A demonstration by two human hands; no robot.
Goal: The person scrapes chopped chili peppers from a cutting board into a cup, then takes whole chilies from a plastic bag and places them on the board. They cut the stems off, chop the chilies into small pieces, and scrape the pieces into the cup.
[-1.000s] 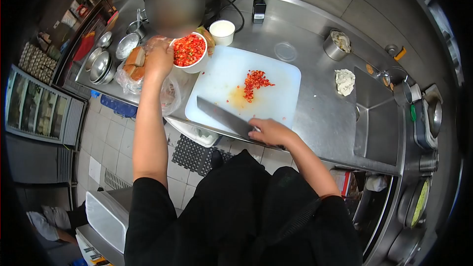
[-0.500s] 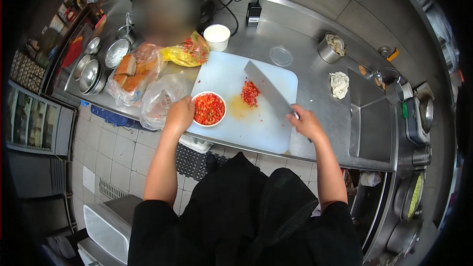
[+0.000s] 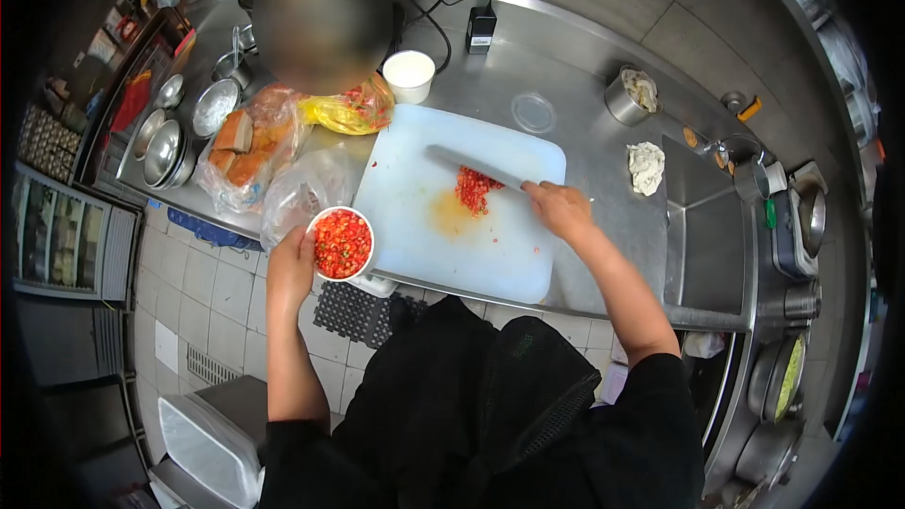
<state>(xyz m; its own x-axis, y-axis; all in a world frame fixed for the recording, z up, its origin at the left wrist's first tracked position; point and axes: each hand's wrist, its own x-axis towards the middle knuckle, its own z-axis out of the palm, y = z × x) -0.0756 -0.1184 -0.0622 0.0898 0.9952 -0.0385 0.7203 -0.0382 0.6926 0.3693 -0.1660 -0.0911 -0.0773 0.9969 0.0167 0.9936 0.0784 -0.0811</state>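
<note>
My left hand [image 3: 291,262] grips the rim of a white bowl [image 3: 371,259] filled with chopped red chillies [image 3: 341,243]. The bowl is held at the front left corner of a white cutting board [image 3: 500,264], partly past the counter's edge. In my right hand [image 3: 560,208] is the handle of a broad cleaver [image 3: 471,163], its blade pointing left across the board. Just in front of the blade lies a small heap of chopped chilli [image 3: 474,192], with a yellowish wet stain beside it.
Plastic bags with bread rolls [image 3: 247,166] and a yellow bag of chillies [image 3: 351,109] lie left of the board. Behind it stand a white tub [image 3: 409,75] and a clear lid [image 3: 534,113]. A cloth [image 3: 646,169] lies near the sink [image 3: 712,226]; metal bowls [image 3: 165,153] sit far left.
My left hand has moved the bowl left and toward me, off the board. The cleaver has turned flatter and shifted left, behind the chilli heap.
</note>
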